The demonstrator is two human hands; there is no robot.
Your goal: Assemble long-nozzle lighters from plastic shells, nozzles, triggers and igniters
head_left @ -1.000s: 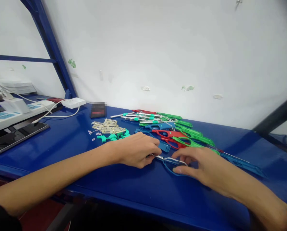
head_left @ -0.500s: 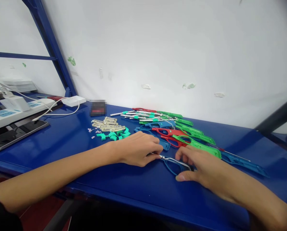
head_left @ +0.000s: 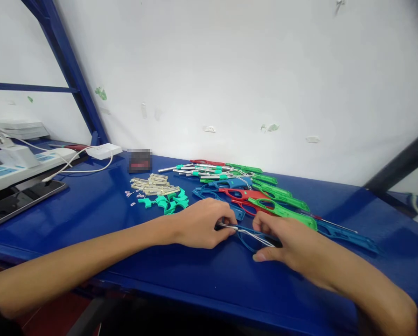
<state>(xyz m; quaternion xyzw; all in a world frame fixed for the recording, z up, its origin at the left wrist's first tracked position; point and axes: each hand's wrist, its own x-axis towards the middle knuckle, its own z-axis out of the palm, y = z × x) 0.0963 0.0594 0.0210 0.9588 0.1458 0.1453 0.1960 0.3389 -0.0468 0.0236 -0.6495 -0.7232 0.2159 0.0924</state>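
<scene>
We are working at a blue table [head_left: 195, 270], our left hand [head_left: 211, 226] resting to the right of the heap of teal pieces [head_left: 163, 203] and nearer to us. Between its thumb and bent fingers we are pinching a metal rod [head_left: 227, 226], which is showing at the fingertips, on the side away from the heap. White wires [head_left: 256, 235] are running from the rod toward our right hand [head_left: 282, 238], and a blue looped casing [head_left: 246, 243] is showing just beside them. We are curving the right hand about that loop, well to the right of the heap, thumb and fingers parted; we cannot tell whether they are gripping it, since part is hidden.

Pale yellow bars [head_left: 155, 186] are lying directly behind the heap, and small pale bits [head_left: 132, 203] are lying just left of it. Rods with teal clips [head_left: 212, 172] are lying behind it to the right. A red casing [head_left: 244, 194] and a long green casing [head_left: 286, 214] are lying to its right. Well to its left we are seeing a phone [head_left: 27, 200], a power strip [head_left: 48, 159] and a white box [head_left: 104, 150].
</scene>
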